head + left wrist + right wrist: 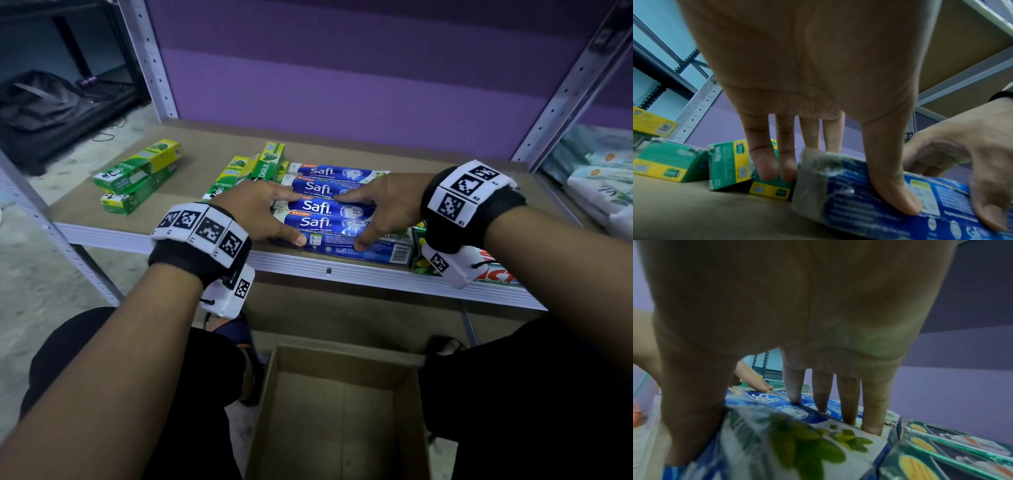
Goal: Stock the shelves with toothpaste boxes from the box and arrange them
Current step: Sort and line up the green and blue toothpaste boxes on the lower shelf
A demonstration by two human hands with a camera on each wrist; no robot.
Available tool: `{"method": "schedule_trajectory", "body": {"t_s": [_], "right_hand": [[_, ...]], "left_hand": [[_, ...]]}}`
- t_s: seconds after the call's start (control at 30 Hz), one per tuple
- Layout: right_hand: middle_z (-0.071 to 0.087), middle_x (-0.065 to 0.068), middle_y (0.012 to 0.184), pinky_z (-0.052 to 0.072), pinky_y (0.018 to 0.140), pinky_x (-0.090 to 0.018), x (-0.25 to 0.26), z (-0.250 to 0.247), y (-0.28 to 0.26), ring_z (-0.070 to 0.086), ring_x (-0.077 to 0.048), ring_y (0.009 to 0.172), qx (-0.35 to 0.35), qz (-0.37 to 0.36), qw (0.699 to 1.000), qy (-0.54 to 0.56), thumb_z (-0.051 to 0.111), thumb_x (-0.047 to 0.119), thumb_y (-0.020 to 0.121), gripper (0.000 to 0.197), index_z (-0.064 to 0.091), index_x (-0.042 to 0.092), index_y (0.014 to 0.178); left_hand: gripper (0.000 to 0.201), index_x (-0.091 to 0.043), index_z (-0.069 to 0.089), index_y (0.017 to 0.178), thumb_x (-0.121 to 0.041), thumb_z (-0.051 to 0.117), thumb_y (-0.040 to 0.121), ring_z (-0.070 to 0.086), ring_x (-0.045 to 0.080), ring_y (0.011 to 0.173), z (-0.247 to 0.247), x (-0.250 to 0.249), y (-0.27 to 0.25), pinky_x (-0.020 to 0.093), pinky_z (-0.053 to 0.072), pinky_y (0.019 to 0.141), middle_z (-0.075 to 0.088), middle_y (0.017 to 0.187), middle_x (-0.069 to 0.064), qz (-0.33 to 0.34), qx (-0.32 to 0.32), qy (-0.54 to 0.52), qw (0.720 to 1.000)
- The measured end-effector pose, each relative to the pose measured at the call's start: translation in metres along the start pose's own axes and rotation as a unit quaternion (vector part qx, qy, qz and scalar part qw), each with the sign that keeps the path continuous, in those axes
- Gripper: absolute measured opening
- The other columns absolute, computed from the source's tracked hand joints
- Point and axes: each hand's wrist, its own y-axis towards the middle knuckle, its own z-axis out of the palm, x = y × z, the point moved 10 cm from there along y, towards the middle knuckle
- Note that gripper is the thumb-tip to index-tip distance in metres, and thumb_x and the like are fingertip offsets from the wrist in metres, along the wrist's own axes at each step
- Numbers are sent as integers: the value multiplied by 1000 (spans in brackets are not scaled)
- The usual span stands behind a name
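Several blue Safi toothpaste boxes (325, 205) lie side by side, lengthwise, at the front middle of the brown shelf board (205, 144). My left hand (287, 219) holds the left part of the nearest boxes: thumb on the front face, fingers reaching over the top into a gap behind. My right hand (363, 222) holds the right part the same way. In the left wrist view my left hand (830, 142) has its thumb pressed on the blue box (859, 203). In the right wrist view my right hand (797, 386) has its fingers dipped behind the Safi boxes (777, 426).
Green and yellow Darlie boxes lie at the shelf's left (137, 174) and just behind my left hand (246, 168). Green and red packs (419, 253) sit under my right wrist. Soft tissue packs (599, 178) fill the neighbouring bay. An open cardboard carton (270, 394) stands on the floor between my knees.
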Motion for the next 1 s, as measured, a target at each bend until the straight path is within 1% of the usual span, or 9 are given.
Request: {"method": "schedule_trajectory", "body": {"t_s": [0.2, 0.27, 0.47, 0.57, 0.6, 0.7, 0.8, 0.9, 1.0], "right_hand": [[30, 12, 158, 30, 109, -33, -3, 5, -3, 34, -17, 142, 16, 10, 1000, 26, 79, 66, 66, 104, 20, 51, 151], [29, 14, 158, 29, 108, -32, -3, 5, -4, 33, -16, 142, 18, 8, 999, 29, 79, 67, 64, 109, 18, 50, 152], [25, 15, 160, 25, 118, -36, 5, -1, -8, 27, -14, 146, 25, 5, 999, 32, 80, 70, 60, 115, 20, 44, 154], [29, 11, 159, 26, 117, -38, 13, -8, -12, 31, -17, 145, 28, 12, 999, 39, 73, 73, 65, 100, 31, 43, 150], [32, 9, 157, 27, 114, -38, 18, -13, -12, 34, -18, 143, 19, 11, 999, 34, 70, 73, 69, 91, 37, 42, 148], [48, 4, 145, 34, 108, -34, 38, -31, -7, 47, -20, 131, -33, -10, 999, 26, 68, 59, 83, 62, 55, 34, 137], [59, 3, 128, 42, 101, -31, 56, -45, 5, 56, -17, 111, -71, -27, 996, 44, 69, 46, 88, 42, 64, 27, 126], [60, 6, 103, 41, 84, -24, 68, -56, 21, 54, -10, 77, -97, -26, 993, 58, 68, 40, 91, 32, 67, 27, 120], [57, 7, 103, 39, 82, -21, 80, -66, 38, 52, -13, 74, -119, -28, 991, 55, 65, 35, 91, 31, 65, 28, 122]], "left_hand": [[90, -32, 51, 140, -56, 85, 60, 38, 9, 138, -3, -3, -5, 30, 28, 115, 42, 150, -10, 22, -25, -3, 999], [87, -31, 54, 138, -54, 86, 60, 41, 10, 135, -3, -5, -8, 33, 32, 114, 45, 148, -9, 40, -26, -14, 999], [60, -37, 66, 119, -46, 87, 63, 59, 10, 100, -16, -3, -17, 26, 50, 87, 61, 121, -17, 67, -47, -81, 993], [38, -36, 72, 104, -44, 84, 70, 63, 11, 80, -33, 7, -23, 10, 45, 68, 68, 99, -21, 66, -98, -126, 985], [31, -34, 73, 101, -42, 82, 73, 62, 12, 74, -38, 10, -25, 10, 45, 65, 70, 94, -18, 66, -112, -141, 981], [20, -32, 73, 97, -39, 78, 79, 57, 8, 64, -55, 28, -26, 26, 50, 69, 71, 85, -12, 48, -151, -157, 975], [18, -27, 72, 100, -34, 75, 83, 52, -4, 52, -69, 54, -19, 23, 45, 65, 63, 77, -10, 3, -199, -155, 968], [16, -21, 71, 99, -26, 73, 84, 55, 3, 62, -80, 73, -10, 24, 48, 70, 59, 74, -8, -31, -232, -124, 964], [17, -20, 70, 100, -26, 71, 84, 59, 15, 74, -84, 93, -3, 27, 47, 74, 65, 81, 1, -75, -228, -89, 967]]}}
